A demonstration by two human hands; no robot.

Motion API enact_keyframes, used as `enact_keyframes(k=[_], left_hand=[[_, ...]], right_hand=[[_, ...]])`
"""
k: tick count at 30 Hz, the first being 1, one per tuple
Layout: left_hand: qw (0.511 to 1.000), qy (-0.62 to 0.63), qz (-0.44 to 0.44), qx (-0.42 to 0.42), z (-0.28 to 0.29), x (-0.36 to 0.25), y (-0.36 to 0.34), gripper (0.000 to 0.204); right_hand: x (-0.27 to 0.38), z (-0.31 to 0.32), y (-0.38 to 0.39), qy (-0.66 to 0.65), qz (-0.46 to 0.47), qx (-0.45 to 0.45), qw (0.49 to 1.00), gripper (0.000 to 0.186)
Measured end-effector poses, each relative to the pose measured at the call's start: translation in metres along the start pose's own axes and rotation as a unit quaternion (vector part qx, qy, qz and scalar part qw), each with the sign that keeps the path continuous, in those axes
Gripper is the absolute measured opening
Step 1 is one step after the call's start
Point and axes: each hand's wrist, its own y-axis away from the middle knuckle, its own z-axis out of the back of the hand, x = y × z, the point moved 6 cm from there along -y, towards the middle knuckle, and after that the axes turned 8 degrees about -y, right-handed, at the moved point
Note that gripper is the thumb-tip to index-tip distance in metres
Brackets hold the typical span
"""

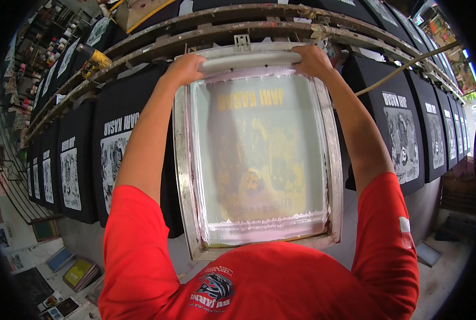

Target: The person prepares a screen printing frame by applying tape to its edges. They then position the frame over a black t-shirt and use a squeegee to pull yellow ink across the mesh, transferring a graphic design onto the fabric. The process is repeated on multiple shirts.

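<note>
A screen-printing frame (335,176) with a pale metal rim lies in front of me, its near edge close to my red shirt. Through its mesh (208,160) a yellowish lettering and picture design shows. At the far end of the mesh, a long white squeegee (251,62) lies crosswise. My left hand (187,69) is closed round its left end, and my right hand (312,60) grips the right end. White ink streaks (267,224) line the mesh's near end and sides. What lies beneath the frame is mostly hidden.
Black shirts (80,122) with grey-white prints stretch in a row to the left, and more black shirts (393,90) to the right. Wooden rails (195,34) run behind the frame. A yellow-and-black heat gun or drill (95,57) rests on them at left. A thin pole (409,65) slants at right.
</note>
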Motion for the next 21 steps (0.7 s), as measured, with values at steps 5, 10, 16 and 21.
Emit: enact_keyframes(k=[5,10,16,21], left_hand=[[0.999,-0.028,0.017,-0.018,-0.012,0.005,0.006,0.031],[1.0,-0.028,0.009,-0.001,-0.009,-0.017,0.03,0.028],[0.999,-0.005,0.051,0.016,-0.017,-0.076,0.126,0.023],[0.997,-0.006,0.073,0.037,-0.035,-0.152,0.246,0.036]], right_hand=[[0.007,-0.005,0.005,0.013,-0.007,0.043,0.999,0.04],[0.016,0.004,0.037,-0.012,0.011,0.021,1.0,0.033],[0.056,0.01,0.133,-0.02,-0.009,0.063,0.998,0.035],[0.094,0.016,0.269,-0.07,0.011,0.011,0.997,0.033]])
